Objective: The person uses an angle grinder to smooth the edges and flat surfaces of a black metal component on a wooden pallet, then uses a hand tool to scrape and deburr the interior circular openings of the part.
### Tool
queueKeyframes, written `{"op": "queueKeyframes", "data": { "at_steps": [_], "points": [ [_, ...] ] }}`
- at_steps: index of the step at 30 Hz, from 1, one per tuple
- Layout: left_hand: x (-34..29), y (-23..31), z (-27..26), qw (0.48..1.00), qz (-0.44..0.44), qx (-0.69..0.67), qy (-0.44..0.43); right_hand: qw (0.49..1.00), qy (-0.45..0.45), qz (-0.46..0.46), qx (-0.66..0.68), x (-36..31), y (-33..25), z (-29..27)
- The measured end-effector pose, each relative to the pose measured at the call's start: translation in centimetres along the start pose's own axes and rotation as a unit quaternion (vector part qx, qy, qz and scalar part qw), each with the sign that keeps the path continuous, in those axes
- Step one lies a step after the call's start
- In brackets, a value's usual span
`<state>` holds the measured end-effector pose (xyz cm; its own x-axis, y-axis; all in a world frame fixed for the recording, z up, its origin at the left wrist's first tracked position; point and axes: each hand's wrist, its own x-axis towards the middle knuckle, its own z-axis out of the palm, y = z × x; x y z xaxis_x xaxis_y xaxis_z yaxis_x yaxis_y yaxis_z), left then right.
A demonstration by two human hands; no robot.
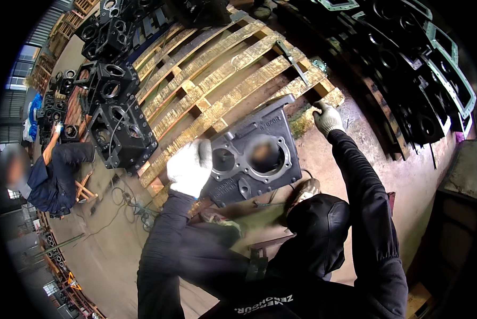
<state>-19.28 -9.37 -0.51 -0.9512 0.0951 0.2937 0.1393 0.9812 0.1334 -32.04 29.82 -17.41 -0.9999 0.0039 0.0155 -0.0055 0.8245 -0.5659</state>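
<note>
A dark cast-metal gearbox housing [230,189] with two large round bores leans at the edge of a wooden pallet, in front of me. My left hand [189,167], in a white knit glove, is closed at the housing's left edge; the glove is slightly blurred and covers that corner. My right hand [329,119], also gloved, reaches out beyond the housing's right side, near the pallet's corner. Its fingers are partly stretched out, and nothing shows in them. A flat metal bar-like tool [293,61] lies across the pallet slats beyond it.
The slatted wooden pallet [238,61] stretches away ahead. More black housings [122,130] stand to its left, and stacked frames and castings [408,64] fill the right. Cables [135,207] lie on the floor at left. Another person [57,170] crouches at far left.
</note>
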Motion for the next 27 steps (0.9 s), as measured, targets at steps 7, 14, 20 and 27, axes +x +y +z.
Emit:
{"op": "queueKeyframes", "data": {
  "at_steps": [7,14,20,27],
  "points": [
    [1.1,1.0,-0.2,1.0,0.022,-0.007,-0.001,1.0,0.014,-0.002,-0.023,5.8,-1.6,3.8],
    [1.7,1.3,-1.0,1.0,0.003,-0.027,-0.014,0.996,0.004,0.058,-0.067,14.3,-2.2,7.3],
    [1.2,0.6,-1.1,0.999,-0.018,-0.037,-0.021,0.989,0.039,0.099,-0.101,16.1,-1.3,9.4],
    [0.7,0.1,-0.5,0.999,-0.014,-0.033,0.012,0.99,-0.009,0.119,-0.08,13.9,-3.7,5.7]
  ]
}}
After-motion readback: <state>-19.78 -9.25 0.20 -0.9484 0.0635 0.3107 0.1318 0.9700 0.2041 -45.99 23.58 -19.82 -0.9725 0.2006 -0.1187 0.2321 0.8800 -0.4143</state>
